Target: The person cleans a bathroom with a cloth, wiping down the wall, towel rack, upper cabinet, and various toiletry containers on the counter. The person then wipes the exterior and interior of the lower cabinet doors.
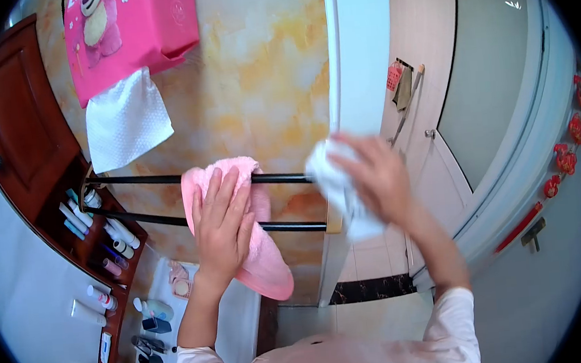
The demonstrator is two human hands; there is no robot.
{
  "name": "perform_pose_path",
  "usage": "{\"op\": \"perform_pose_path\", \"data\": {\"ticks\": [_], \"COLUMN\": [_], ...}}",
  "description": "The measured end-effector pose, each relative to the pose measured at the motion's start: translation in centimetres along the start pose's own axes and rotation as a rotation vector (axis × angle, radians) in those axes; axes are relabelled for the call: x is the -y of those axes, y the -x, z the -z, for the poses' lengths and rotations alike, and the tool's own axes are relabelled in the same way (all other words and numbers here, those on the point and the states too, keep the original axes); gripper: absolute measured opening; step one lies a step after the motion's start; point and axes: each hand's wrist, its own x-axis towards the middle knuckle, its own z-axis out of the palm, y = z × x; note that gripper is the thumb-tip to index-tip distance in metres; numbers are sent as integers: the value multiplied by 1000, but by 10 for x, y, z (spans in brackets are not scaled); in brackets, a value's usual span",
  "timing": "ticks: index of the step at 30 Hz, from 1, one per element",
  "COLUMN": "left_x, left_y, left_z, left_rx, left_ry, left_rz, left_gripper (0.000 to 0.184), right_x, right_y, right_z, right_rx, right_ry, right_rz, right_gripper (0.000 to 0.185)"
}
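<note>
A pink towel [263, 248] hangs over two black bars of a towel rack [290, 226] on the wall. My left hand [222, 217] lies on the towel with its fingers stretched out, pressing it at the bars. At the rack's right end, my right hand [376, 181] is closed on a white cloth [337, 181] that touches the upper bar. Motion blurs this hand and the cloth, so its exact material is unclear.
A pink tissue pack [136, 37] hangs above the rack with a white tissue [129, 122] sticking out. Toiletries stand on a brown wooden shelf [98, 258] and along the white basin [230, 323] at the left. A door [484, 84] is on the right.
</note>
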Motion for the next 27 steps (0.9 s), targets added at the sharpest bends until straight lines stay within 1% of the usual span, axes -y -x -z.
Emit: {"op": "perform_pose_path", "data": {"ticks": [2,5,7,8,9,10,13,14,16,17,18,21,22,23,25,26,27], "left_x": [-4,-4,-3,-2,-2,-2,-1,1,5,4,4,1,2,4,1,-3,-13], "left_y": [1,1,-1,-2,-2,-2,-6,-7,-7,-7,-8,-10,-11,-9,13,26,45], "left_z": [-1,-3,-3,-4,-5,-7,-12,-16,-23,-23,-22,-20,-20,-21,-30,-34,-36], "left_rx": [1,-17,-18,-23,-26,-24,-90,-126,-205,-210,-218,-250,-256,-262,-334,-376,-194], "left_ry": [2,4,-7,-27,-45,-63,-101,-100,-96,-102,-111,-81,-63,-44,-29,-27,-99], "left_rz": [12,20,16,12,9,6,-21,-34,-50,-56,-59,-48,-50,-52,-127,-167,-500], "left_gripper": [43,42,41,41,41,40,38,37,35,35,34,32,33,34,30,28,27], "right_x": [-23,-15,3,15,30,44,44,40,36,33,40,57,60,61,61,62,62], "right_y": [-28,-30,-5,18,35,46,74,77,81,79,84,99,99,98,95,92,92], "right_z": [-2,2,4,0,0,10,4,8,13,13,6,-17,-26,-36,-50,-50,-52], "right_rx": [9,95,31,8,-32,89,-21,-50,-166,-223,-310,-245,-224,-262,-336,-326,-332], "right_ry": [-100,-89,-118,-18,4,-62,-127,-86,-100,-105,-114,-82,-70,-69,-63,-46,-53], "right_rz": [-4,45,63,145,232,271,206,107,-15,-64,-38,193,194,148,58,32,1], "right_gripper": [40,40,37,39,40,37,37,42,44,45,44,41,41,42,43,45,42]}}
